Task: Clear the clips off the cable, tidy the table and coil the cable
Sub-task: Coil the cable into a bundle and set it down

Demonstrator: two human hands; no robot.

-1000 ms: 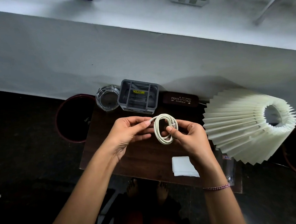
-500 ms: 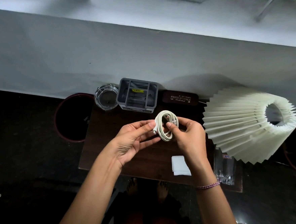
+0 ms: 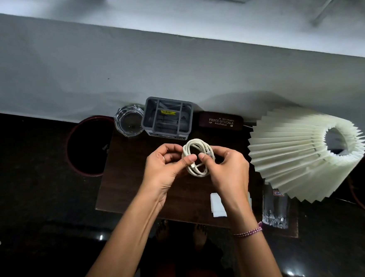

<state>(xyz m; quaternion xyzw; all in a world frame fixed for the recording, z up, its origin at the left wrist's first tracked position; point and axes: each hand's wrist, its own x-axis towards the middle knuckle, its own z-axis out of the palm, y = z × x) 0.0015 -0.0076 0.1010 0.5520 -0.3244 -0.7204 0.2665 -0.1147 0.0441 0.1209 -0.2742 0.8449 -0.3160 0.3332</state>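
Observation:
A white cable (image 3: 196, 147) is wound into a small oval coil and held upright above the dark wooden table (image 3: 126, 181). My left hand (image 3: 166, 167) pinches the coil's left side between thumb and fingers. Its right side is gripped by my right hand (image 3: 227, 169), thumb in front. A metal plug end shows inside the loop near my left thumb. No clips are visible on the cable.
At the table's back stand a glass ashtray (image 3: 129, 121), a grey divided organiser (image 3: 167, 117) and a dark spectacle case (image 3: 220, 121). A pleated cream lampshade (image 3: 297, 154) lies at the right, a drinking glass (image 3: 274, 207) below it. White folded tissue (image 3: 217, 204) lies near the front edge.
My left hand has closed in on the coil and now pinches it at the left. The loop hangs slightly lower between both hands.

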